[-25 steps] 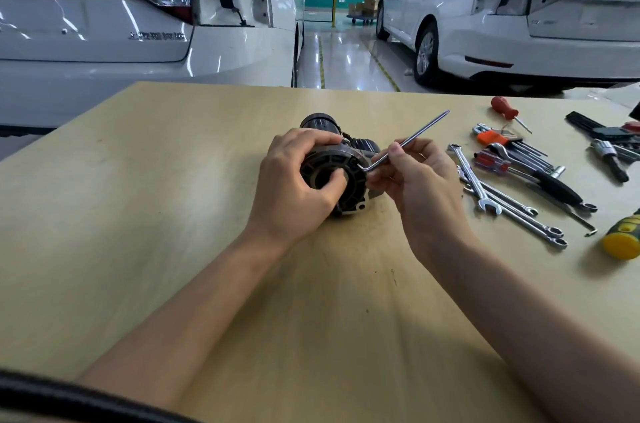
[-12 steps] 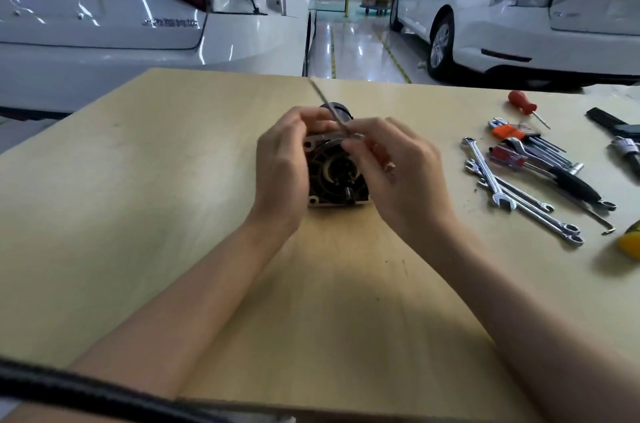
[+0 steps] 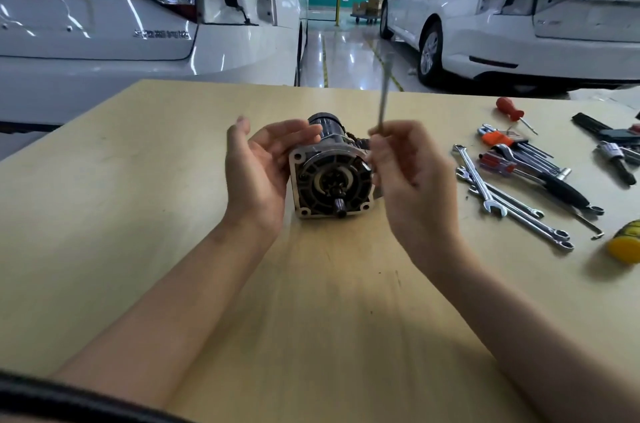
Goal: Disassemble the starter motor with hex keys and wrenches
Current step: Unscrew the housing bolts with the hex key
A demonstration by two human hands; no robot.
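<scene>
Head-worn camera looks forward and down, close over the table (image 3: 104, 215), cars (image 3: 519, 24) beyond.

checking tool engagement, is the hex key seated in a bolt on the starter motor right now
No, the right hand pinches the hex key upright above and to the right of the starter motor, clear of it.

Legible text: raised chrome lettering "SUPERB" on the boot lid of the left white car (image 3: 104, 7), upper right of the lid; a second chrome badge below it and the badges on the right white car (image 3: 554, 14) are too blurred to read.
</scene>
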